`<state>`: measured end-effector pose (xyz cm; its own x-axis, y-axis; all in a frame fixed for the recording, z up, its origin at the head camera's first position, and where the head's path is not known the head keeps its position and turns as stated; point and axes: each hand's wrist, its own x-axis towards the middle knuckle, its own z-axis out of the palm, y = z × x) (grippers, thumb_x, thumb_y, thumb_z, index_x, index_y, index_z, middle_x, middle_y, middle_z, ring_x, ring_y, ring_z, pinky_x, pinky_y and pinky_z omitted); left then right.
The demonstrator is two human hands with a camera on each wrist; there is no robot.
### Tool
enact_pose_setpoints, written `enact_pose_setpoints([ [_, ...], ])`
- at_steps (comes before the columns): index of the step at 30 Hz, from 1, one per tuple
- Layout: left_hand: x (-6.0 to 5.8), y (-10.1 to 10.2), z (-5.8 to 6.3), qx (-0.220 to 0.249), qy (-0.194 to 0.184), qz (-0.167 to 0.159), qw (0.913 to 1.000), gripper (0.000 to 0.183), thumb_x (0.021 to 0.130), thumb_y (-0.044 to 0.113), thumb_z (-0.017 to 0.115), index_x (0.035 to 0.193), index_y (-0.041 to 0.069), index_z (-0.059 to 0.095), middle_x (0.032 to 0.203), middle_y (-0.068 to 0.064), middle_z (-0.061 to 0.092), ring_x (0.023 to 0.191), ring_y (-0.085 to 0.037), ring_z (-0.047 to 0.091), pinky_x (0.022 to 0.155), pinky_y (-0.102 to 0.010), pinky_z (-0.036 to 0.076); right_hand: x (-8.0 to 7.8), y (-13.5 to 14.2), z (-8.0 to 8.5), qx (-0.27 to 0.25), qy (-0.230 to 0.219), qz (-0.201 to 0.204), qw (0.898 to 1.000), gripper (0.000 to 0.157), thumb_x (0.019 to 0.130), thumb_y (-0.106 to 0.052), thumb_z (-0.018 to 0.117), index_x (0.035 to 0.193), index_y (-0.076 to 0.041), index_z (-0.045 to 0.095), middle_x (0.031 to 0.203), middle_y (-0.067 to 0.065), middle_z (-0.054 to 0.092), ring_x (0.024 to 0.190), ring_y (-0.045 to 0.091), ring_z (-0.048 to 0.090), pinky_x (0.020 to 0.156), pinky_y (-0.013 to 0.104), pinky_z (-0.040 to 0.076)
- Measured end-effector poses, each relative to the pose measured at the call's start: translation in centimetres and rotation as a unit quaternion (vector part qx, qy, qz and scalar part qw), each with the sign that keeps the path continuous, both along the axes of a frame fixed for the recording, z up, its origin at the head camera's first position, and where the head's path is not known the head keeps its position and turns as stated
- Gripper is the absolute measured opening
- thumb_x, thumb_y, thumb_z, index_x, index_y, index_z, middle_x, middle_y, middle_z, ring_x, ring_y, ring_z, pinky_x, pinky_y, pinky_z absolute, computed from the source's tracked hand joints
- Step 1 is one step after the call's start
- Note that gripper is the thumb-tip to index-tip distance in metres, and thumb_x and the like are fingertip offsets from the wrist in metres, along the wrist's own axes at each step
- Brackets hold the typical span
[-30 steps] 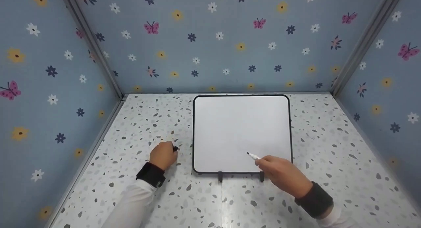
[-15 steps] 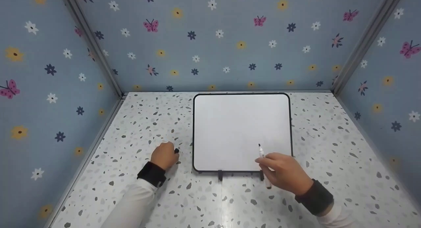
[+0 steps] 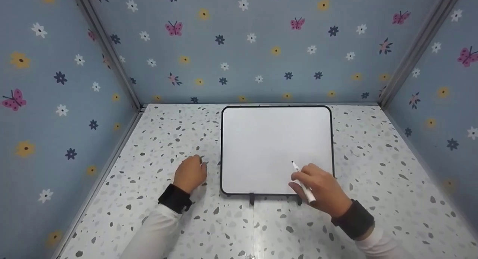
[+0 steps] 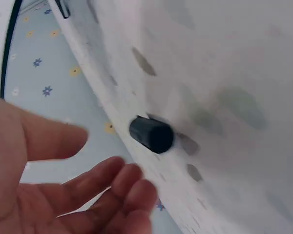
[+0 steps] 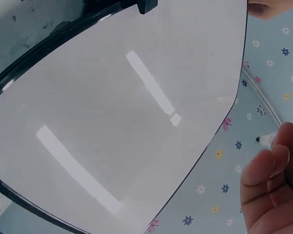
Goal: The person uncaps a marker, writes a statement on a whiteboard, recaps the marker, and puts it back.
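In the head view my right hand [image 3: 321, 188] holds a white marker [image 3: 305, 187] in front of the lower right of a blank whiteboard [image 3: 272, 147]. The marker is uncapped, its dark tip pointing up and left; in the right wrist view the same marker [image 5: 267, 140] shows only its tip end past the fingers. My left hand [image 3: 190, 173] is low over the table, left of the board. From the left wrist, a black marker cap [image 4: 152, 134] is seen at the table surface, apart from the loosely bent fingers [image 4: 129, 183] and thumb. The head view hardly shows this cap.
The black-framed board leans back on dark supports [image 3: 252, 198] at its lower edge. Speckled table surface [image 3: 168, 132] spreads around it. Blue flowered panels [image 3: 257, 50] rise at the back and both sides, joined by grey metal posts [image 3: 108, 50].
The marker has turned in my right hand, from pointing left to upright, then to a slant with its rear end toward me. My left hand has shifted slightly forward and come off the black cap.
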<state>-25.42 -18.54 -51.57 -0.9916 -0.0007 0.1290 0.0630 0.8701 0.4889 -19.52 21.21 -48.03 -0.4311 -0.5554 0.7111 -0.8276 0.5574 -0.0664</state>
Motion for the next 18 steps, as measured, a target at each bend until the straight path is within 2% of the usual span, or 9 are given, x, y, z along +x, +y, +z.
enact_pose_setpoints([
  [2,0.1,1.0,0.3,0.050,0.015,-0.002,0.9986,0.028,0.107,0.021,0.058,0.104,-0.004,0.070,0.096,-0.020,0.072,0.088,-0.037,0.070,0.082,-0.053,0.059,-0.3,-0.3,0.0,-0.013,0.002,0.008,1.000,0.010,0.091,-0.014,0.082,0.098,-0.012,0.076,0.078,-0.001,0.060,0.068,0.010,0.051,0.056,0.022,0.047],
  [4,0.1,2.0,0.5,0.111,0.009,-0.011,0.9937,0.033,0.109,0.026,0.057,0.110,-0.004,0.070,0.101,-0.019,0.073,0.092,-0.035,0.070,0.086,-0.052,0.060,-0.7,-0.7,0.0,-0.032,0.000,0.021,0.999,0.011,0.091,-0.012,0.081,0.102,-0.011,0.079,0.078,0.001,0.062,0.067,0.011,0.052,0.055,0.023,0.047],
  [7,0.2,3.4,0.4,0.192,-0.035,-0.023,0.9805,0.041,0.109,0.033,0.059,0.120,-0.005,0.069,0.109,-0.019,0.074,0.100,-0.032,0.070,0.093,-0.050,0.060,-1.3,-1.3,0.0,-0.064,-0.017,0.043,0.997,0.023,0.088,0.000,0.079,0.110,-0.006,0.080,0.083,0.005,0.071,0.069,0.015,0.062,0.058,0.027,0.054],
  [12,0.5,4.7,-0.5,0.250,-0.102,-0.031,0.9624,0.056,0.103,0.034,0.069,0.136,-0.010,0.059,0.127,-0.024,0.070,0.118,-0.036,0.069,0.105,-0.053,0.058,-2.4,-2.7,0.0,-0.117,-0.071,0.052,0.989,0.030,0.082,0.009,0.071,0.111,0.001,0.072,0.081,0.004,0.075,0.064,0.010,0.061,0.055,0.024,0.053],
  [14,0.6,5.0,-0.9,0.279,-0.118,-0.025,0.9527,0.060,0.099,0.030,0.075,0.138,-0.011,0.056,0.132,-0.027,0.069,0.123,-0.039,0.068,0.109,-0.054,0.056,-2.9,-3.4,0.0,-0.138,-0.086,0.064,0.985,0.032,0.080,0.012,0.068,0.109,0.001,0.072,0.078,0.005,0.073,0.062,0.008,0.056,0.053,0.021,0.048],
  [18,0.8,5.7,-1.5,0.355,-0.136,-0.008,0.9250,0.064,0.092,0.021,0.081,0.139,-0.014,0.055,0.137,-0.032,0.067,0.128,-0.043,0.067,0.114,-0.055,0.054,-4.0,-4.7,-0.3,-0.177,-0.104,0.095,0.974,0.034,0.077,0.017,0.065,0.107,0.005,0.075,0.086,0.014,0.078,0.066,0.016,0.066,0.061,0.021,0.054],
])
